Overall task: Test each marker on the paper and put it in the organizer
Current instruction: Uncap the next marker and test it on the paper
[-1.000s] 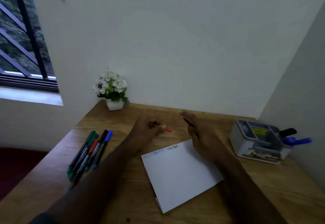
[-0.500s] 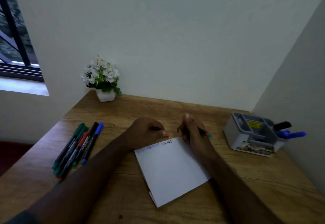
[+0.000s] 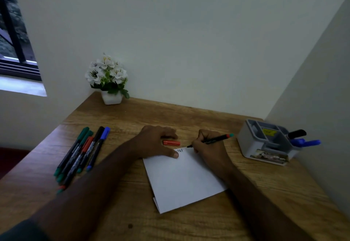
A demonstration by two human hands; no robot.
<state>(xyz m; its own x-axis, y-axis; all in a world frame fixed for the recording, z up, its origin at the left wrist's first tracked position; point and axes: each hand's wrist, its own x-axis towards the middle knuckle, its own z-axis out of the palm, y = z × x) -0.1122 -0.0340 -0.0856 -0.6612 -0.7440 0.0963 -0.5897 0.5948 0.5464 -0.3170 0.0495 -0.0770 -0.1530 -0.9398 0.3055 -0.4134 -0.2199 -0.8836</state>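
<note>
In organizer [image 3: 251,142]: black marker [image 3: 297,133], blue markers [image 3: 306,143].

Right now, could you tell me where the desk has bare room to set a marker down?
Bare wood lies between the paper and the organizer, and behind both hands toward the flower pot. The left edge is crowded with markers.

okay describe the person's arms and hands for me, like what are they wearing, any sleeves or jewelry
Both forearms are bare. The left hand and right hand show no rings, watch or gloves. A dark teal sleeve edge appears on the left arm near the frame's bottom corner.
</note>
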